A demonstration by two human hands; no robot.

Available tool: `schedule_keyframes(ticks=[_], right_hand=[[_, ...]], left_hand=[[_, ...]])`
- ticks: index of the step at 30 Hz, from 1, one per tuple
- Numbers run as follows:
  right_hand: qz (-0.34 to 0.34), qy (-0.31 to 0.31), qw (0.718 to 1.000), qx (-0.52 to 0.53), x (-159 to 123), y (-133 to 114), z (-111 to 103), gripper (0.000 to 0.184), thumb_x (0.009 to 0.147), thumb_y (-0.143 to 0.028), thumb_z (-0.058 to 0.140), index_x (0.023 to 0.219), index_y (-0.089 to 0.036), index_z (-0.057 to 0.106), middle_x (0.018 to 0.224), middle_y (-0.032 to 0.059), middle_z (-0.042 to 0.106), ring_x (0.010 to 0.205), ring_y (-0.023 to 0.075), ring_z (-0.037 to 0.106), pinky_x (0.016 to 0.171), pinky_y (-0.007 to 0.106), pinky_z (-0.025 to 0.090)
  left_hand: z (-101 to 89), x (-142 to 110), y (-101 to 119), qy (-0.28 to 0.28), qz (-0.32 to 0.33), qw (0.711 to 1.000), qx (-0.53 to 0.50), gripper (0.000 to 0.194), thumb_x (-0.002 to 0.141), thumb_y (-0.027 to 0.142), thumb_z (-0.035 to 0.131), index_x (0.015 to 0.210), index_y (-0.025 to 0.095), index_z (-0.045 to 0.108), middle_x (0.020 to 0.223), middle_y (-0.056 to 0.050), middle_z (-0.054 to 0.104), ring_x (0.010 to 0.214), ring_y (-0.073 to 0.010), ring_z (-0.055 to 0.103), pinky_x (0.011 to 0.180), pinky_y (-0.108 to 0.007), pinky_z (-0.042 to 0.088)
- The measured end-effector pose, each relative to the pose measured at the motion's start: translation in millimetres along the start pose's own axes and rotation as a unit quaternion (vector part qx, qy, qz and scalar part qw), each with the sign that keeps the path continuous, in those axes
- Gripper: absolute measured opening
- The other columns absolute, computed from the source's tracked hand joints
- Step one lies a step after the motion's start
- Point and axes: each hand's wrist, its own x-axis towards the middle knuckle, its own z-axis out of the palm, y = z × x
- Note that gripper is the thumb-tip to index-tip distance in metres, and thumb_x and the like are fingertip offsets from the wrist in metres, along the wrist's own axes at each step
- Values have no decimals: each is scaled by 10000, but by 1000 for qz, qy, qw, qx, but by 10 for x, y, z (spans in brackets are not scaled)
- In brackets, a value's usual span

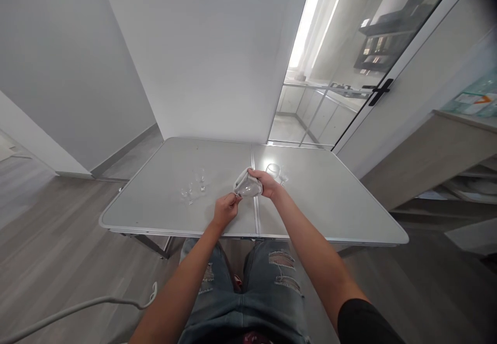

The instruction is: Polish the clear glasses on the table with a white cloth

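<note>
Above the table, close to its centre seam, a clear glass is held tilted between my hands. My left hand is closed at its lower left side, apparently pinching the stem, though the fingers cover that part. A pale cloth wraps the far side of the glass. My right hand grips the cloth against the bowl, thumb on top. Just beyond my right hand, another clear glass rests on the table. Left of my hands stand small stemmed glasses, faint against the surface.
The grey folding table has a metal rim and a seam across its middle. A white wall rises behind it, with a glass door at the right. Wooden shelves stand far right. A pale cable runs at lower left.
</note>
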Motion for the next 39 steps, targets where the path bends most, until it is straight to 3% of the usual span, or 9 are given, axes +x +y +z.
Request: schedule_keyframes(ticks=[4,10,15,20,24,28,32,35,39], right_hand=[[-56,35,987,149,18,340,219,353,933,-502,540,900,-164,635,816,71,731,865,240,710,755,345,583],[-226,232,915,242,45,743,800,317,957,-505,497,977,-210,612,890,23,716,850,164,693,767,286,587],[-365,281,884,-75,-118,861,1030,393,989,-438,447,1336,-282,545,1367,50,599,1322,163,516,1115,353,430],[-430,175,780,-419,-221,812,882,548,1000,-258,337,1548,-250,324,1650,25,239,1546,194,121,1264,469,121],[-430,69,653,-620,-200,634,716,456,945,-187,434,1387,-217,542,1484,81,522,1489,243,296,1255,520,49],[-358,40,574,-735,-149,323,696,231,947,-223,481,1066,-167,671,1118,133,712,1207,274,572,1195,500,203],[-218,31,633,-743,-45,-59,665,335,1002,-321,419,780,-182,629,797,98,698,825,241,643,926,430,416],[-110,-4,771,-627,47,-272,511,401,972,-386,503,623,-192,533,638,43,604,659,189,581,692,314,417],[5,0,961,-276,116,-239,253,352,896,-470,637,698,-186,570,608,3,581,557,147,535,577,272,427]], left_hand=[[-8,11,-6,40,-40,998,-30,408,971,376,478,610,213,383,565,19,428,539,-122,410,578,-264,299],[-17,35,-7,92,-108,988,-53,382,928,314,498,597,209,336,545,49,338,522,-108,339,559,-250,272],[-22,53,-15,115,-139,978,-102,295,827,199,480,592,213,304,542,53,343,542,-104,396,562,-226,312],[-21,54,-46,125,-141,979,-82,299,831,211,500,580,214,338,510,52,373,501,-103,319,523,-250,265],[23,42,-85,97,-116,987,-53,218,766,146,514,582,213,418,515,2,494,487,-123,376,526,-278,283],[71,29,-98,81,-70,994,-36,205,752,151,529,576,208,440,511,-7,502,488,-127,402,535,-277,276],[75,19,-68,55,-19,997,-47,271,837,191,543,585,205,444,523,11,482,499,-121,407,537,-265,256],[55,12,-41,41,9,997,-62,359,897,239,554,572,204,407,516,26,428,492,-114,381,537,-267,239],[25,16,-26,50,10,995,-86,387,908,248,572,567,201,394,524,36,382,496,-110,359,540,-269,233]])
